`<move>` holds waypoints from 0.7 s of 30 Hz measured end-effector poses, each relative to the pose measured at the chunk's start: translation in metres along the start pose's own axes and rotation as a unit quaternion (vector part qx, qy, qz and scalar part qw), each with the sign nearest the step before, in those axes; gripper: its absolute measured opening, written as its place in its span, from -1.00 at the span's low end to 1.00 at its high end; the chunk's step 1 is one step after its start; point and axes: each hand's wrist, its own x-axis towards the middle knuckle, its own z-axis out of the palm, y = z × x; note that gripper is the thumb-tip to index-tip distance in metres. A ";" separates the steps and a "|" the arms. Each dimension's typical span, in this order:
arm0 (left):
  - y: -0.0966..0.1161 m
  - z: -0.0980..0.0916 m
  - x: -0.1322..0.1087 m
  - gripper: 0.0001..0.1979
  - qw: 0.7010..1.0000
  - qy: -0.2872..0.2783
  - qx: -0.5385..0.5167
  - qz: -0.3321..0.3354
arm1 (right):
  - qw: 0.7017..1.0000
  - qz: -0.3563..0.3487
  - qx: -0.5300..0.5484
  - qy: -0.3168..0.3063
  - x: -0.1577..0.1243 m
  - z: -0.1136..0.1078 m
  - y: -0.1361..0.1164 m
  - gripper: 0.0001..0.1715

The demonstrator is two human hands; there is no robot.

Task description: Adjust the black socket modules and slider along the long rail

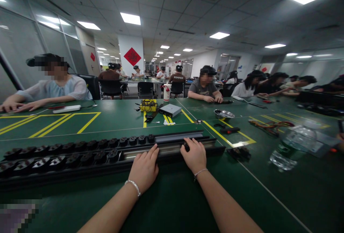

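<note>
A long black power track (172,156) lies across the green table in front of me, a row of round black plug adapters (72,160) filling its left part. Along its far side runs a second black track (177,137) with more black adapters (103,143). My left hand (144,166) rests on the near track, fingers stretched out and close together, just right of the last adapter. Farther right, my right hand (195,156) curls its fingers and thumb round a small black piece (186,146) at the track. The fingers hide most of that piece.
Beyond the tracks are a yellow box with black cables (148,105), a grey box (170,110) and a metal bowl (224,114). To the right stand a clear water bottle (291,147) and a wire bundle (271,125). Other people sit around the table.
</note>
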 end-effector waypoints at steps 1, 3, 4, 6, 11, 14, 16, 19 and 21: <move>0.000 0.000 0.000 -0.49 1.000 0.000 -0.001 0.001 | 1.000 -0.001 0.000 0.000 0.000 0.000 0.000 -0.57; 0.000 0.000 0.000 -0.49 1.000 -0.001 -0.002 0.000 | 1.000 -0.003 0.001 -0.001 0.000 0.000 0.000 -0.58; 0.000 0.000 0.000 -0.49 1.000 -0.002 -0.002 -0.001 | 1.000 -0.003 0.000 -0.001 0.000 0.000 0.000 -0.58; 0.000 0.000 0.000 -0.48 1.000 -0.002 -0.002 -0.001 | 1.000 -0.004 0.000 0.000 0.000 0.000 0.000 -0.57; -0.001 0.002 0.000 -0.50 1.000 0.008 0.003 0.001 | 1.000 -0.004 -0.001 0.006 0.000 0.002 0.001 -0.57; -0.001 0.003 0.000 -0.49 1.000 0.012 0.006 0.006 | 1.000 -0.003 -0.001 0.008 0.000 0.002 0.001 -0.58; -0.001 0.003 0.000 -0.48 1.000 0.009 0.006 0.004 | 1.000 -0.002 0.000 0.009 0.000 0.001 0.001 -0.58; -0.001 0.001 0.000 -0.48 1.000 0.001 0.004 -0.001 | 1.000 -0.002 0.002 0.013 0.000 0.002 0.001 -0.58; 0.000 0.001 0.000 -0.48 1.000 -0.003 0.000 -0.003 | 1.000 -0.002 0.002 0.016 0.000 0.003 0.001 -0.58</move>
